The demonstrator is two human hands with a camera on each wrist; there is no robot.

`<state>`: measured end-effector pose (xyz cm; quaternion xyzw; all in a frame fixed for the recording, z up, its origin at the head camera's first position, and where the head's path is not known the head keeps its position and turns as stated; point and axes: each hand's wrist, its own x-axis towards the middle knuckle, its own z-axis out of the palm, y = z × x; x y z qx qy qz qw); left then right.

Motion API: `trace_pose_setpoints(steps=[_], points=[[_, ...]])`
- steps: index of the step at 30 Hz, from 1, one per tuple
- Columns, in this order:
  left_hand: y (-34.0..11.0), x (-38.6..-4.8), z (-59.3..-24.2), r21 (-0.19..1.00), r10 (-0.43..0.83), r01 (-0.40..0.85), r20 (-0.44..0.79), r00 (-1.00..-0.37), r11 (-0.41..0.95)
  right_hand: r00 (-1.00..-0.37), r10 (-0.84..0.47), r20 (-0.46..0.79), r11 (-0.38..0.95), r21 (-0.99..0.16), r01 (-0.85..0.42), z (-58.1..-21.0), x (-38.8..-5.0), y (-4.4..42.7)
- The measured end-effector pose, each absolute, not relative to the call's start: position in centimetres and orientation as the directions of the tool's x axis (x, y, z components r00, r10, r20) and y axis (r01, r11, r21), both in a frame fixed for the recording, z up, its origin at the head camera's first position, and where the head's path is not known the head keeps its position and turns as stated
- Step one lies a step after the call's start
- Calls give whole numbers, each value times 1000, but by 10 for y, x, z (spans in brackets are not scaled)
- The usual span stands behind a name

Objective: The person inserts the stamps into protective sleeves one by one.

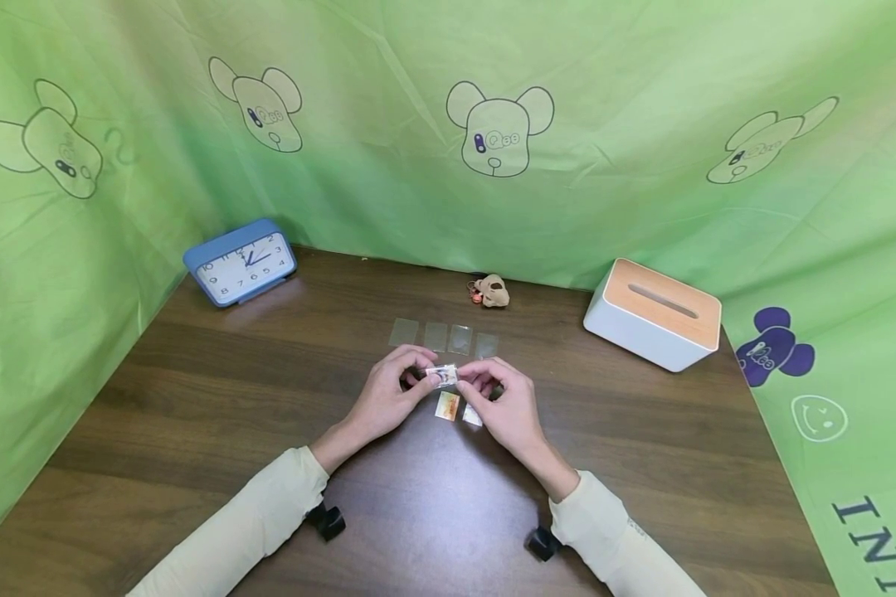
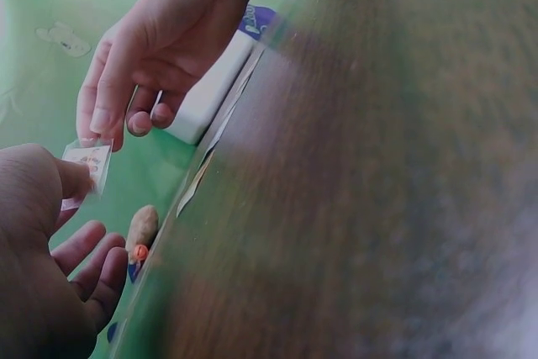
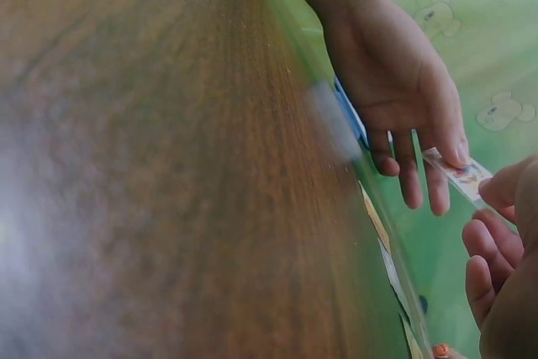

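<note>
The left hand point(image 1: 392, 391) and right hand point(image 1: 504, 403) pinch opposite ends of the sleeved card point(image 1: 445, 376) above the desk point(image 1: 433, 514), where uneven pulling could bend it or drop it onto the orange card point(image 1: 447, 406).

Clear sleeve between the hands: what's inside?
A small printed card, pale with coloured marks, shows through the clear sleeve. The thumb of the left hand covers part of it, so the print there can't be seen.

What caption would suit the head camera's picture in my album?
Left fingers and right fingers pinch a sleeved picture card near a row of four clear sleeves.
</note>
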<state>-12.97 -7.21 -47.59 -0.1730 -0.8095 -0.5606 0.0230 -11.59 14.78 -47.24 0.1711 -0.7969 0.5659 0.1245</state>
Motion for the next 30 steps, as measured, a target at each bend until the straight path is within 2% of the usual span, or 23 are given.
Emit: trace_pose_setpoints(steps=[30], points=[[-69,-127,-477,873,319,355,250,-914,334,-920,-101,378,293,-873,-391,-472,-115,147]])
